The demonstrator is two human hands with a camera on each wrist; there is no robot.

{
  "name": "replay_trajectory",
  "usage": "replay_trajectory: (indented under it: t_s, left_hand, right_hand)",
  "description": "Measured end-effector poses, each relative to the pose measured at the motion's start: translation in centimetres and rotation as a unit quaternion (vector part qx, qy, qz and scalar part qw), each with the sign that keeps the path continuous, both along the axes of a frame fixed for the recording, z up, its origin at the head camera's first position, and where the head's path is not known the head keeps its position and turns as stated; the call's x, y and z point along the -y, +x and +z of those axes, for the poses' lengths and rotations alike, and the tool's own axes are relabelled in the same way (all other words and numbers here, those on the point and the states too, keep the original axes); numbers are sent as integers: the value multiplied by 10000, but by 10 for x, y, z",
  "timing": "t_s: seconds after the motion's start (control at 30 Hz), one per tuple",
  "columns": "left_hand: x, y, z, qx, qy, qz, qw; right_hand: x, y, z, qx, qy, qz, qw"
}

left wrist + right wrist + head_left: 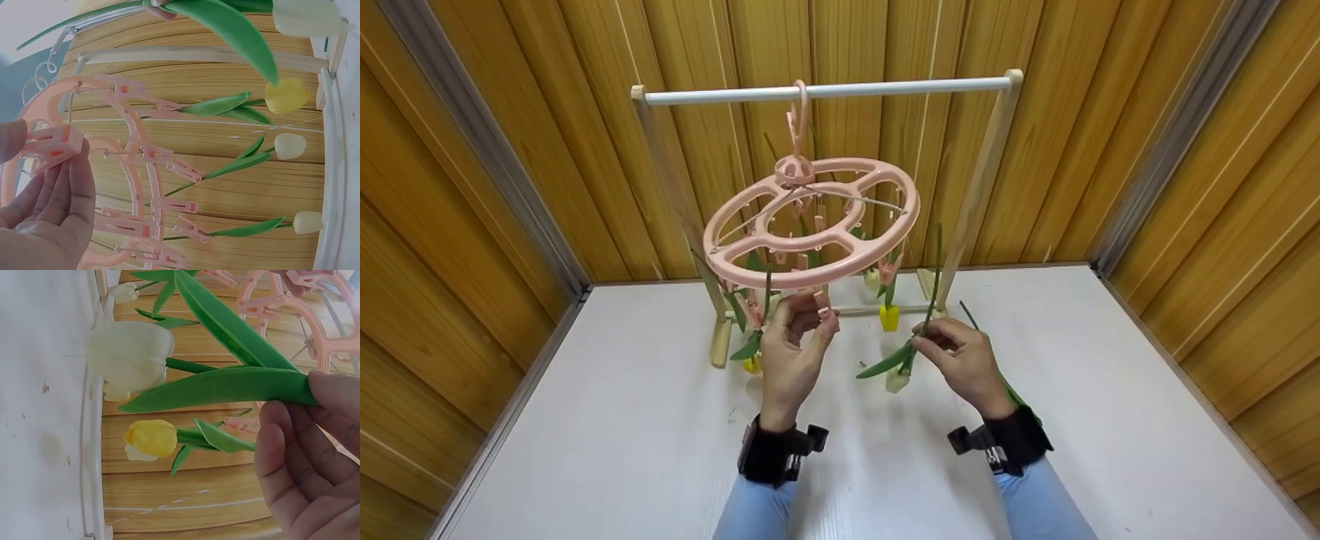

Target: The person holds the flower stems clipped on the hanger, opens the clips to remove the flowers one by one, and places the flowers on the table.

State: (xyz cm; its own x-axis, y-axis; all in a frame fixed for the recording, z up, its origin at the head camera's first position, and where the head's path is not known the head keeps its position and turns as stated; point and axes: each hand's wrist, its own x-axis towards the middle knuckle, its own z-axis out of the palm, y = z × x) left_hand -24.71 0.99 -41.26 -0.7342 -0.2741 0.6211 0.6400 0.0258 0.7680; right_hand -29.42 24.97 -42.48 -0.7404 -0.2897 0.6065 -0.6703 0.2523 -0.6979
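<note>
My left hand pinches a pink clothespin between thumb and fingers, below the near rim of a round pink clip hanger. In my right hand, thumb and fingers pinch the stem of an artificial white tulip, its bloom pointing down and its stem end up. The tulip is to the right of the clothespin and apart from it. Other tulips hang bloom-down from the hanger's clothespins, among them a yellow tulip and a white tulip.
The hanger hooks over the white bar of a wooden-legged rack standing on the white table. A green stem lies beside my right wrist. Wood-patterned walls enclose the table at the back and sides.
</note>
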Motion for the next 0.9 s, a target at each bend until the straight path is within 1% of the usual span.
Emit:
replay_trajectory:
  t_s: [0.2, 0.37, 0.47, 0.57, 0.73, 0.83, 0.9]
  left_hand:
    - [1, 0, 0, 165, -143, 151, 9996]
    - [1, 0, -2, 147, -358, 395, 9985]
    - [2, -1, -3, 157, -496, 506, 9974]
    - [2, -1, -3, 215, -644, 549, 9962]
    - [4, -3, -4, 273, -799, 564, 9948]
    - [3, -3, -7, 539, -927, 534, 9928]
    - [2, -3, -10, 807, -1070, 531, 9896]
  right_hand:
    - [-10, 3, -1, 62, 51, -198, 9998]
    - [-17, 5, -4, 59, 96, -491, 9987]
    - [-23, 5, -7, 75, 71, -584, 9982]
    - [-29, 6, -9, 133, 89, -700, 9974]
    - [-38, 6, -9, 408, 55, -814, 9958]
    - [-43, 6, -9, 599, -3, -890, 9942]
    - [-47, 6, -10, 670, 4, -979, 9929]
